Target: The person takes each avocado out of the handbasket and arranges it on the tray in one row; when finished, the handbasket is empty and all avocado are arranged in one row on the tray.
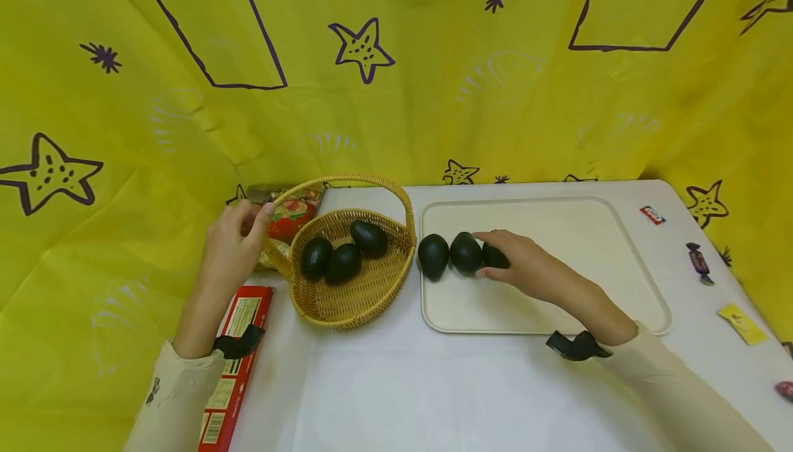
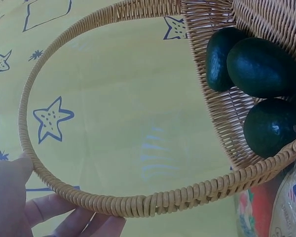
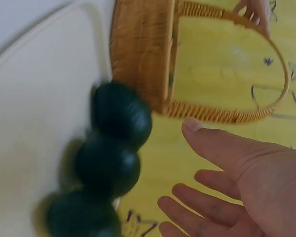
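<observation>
My left hand [image 1: 230, 249] holds the arched handle [image 2: 155, 202] of a wicker basket [image 1: 356, 304], thumb on one side and fingers on the other. Inside the basket lie three dark green avocados [image 1: 343, 263], grouped toward its back and left. Three more avocados [image 1: 433, 257] form a row at the left part of a cream tray [image 1: 551, 314]. Over the rightmost of these reaches my right hand [image 1: 526, 266], partly covering it in the head view. The right wrist view shows that hand's thumb and fingers [image 3: 202, 205] spread, apart from the avocados [image 3: 107, 165] there.
Behind the basket's left side lie red food packages [image 1: 291, 214]. A long red box [image 1: 238, 356] sits under my left forearm. Small wrapped sweets, including a purple one [image 1: 700, 263] and a yellow one [image 1: 742, 324], lie right of the tray. A yellow patterned cloth [image 1: 421, 115] hangs behind the table.
</observation>
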Motion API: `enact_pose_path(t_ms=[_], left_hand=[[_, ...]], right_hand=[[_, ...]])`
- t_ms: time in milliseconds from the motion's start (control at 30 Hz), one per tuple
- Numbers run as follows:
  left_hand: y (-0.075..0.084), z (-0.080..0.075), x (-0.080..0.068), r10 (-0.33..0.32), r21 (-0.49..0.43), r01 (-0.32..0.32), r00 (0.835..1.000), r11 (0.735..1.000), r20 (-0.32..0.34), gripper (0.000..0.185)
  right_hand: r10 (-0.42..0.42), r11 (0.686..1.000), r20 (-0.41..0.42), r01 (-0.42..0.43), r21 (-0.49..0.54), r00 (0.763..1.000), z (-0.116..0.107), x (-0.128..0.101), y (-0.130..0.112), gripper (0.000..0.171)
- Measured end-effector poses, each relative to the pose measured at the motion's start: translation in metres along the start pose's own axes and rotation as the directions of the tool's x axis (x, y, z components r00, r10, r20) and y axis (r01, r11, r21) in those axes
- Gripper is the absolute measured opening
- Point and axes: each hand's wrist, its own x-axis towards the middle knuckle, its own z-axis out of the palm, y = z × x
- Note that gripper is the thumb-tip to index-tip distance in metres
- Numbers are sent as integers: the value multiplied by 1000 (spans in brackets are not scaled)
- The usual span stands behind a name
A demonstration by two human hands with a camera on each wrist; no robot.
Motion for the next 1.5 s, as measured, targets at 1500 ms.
enact_pose_path(t_ms=[1500], left_hand=[[0, -3, 3, 3, 7, -3, 1000, 1000, 16, 49]], right_hand=[[76, 885, 410, 128, -448, 909, 121, 171, -159, 59]])
